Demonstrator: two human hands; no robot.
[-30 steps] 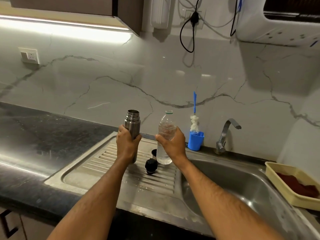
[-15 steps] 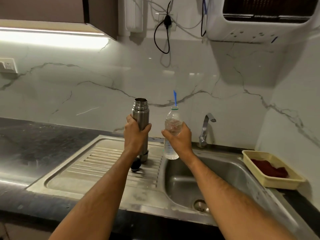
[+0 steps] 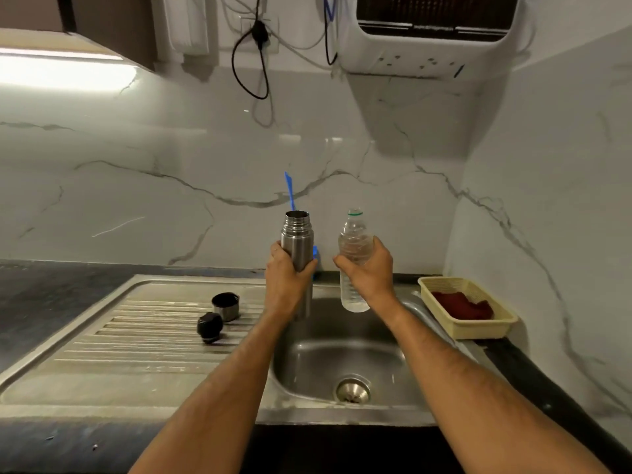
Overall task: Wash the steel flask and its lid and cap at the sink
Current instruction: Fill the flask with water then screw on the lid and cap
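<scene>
Both hands raised over the sink basin [image 3: 342,357], each holding a container upright.

The left hand [image 3: 285,280] wraps its fingers tight around the open steel flask [image 3: 297,239]; the right hand [image 3: 371,271] curls around a clear plastic bottle [image 3: 354,254]. Cap [image 3: 225,306] and lid [image 3: 209,326] sit on the drainboard [image 3: 136,340], left of both forearms.

Head-worn view down onto sink [image 3: 342,419]

Dim kitchen; under-cabinet strip light [image 3: 65,71] glare; wide-angle warp
</scene>
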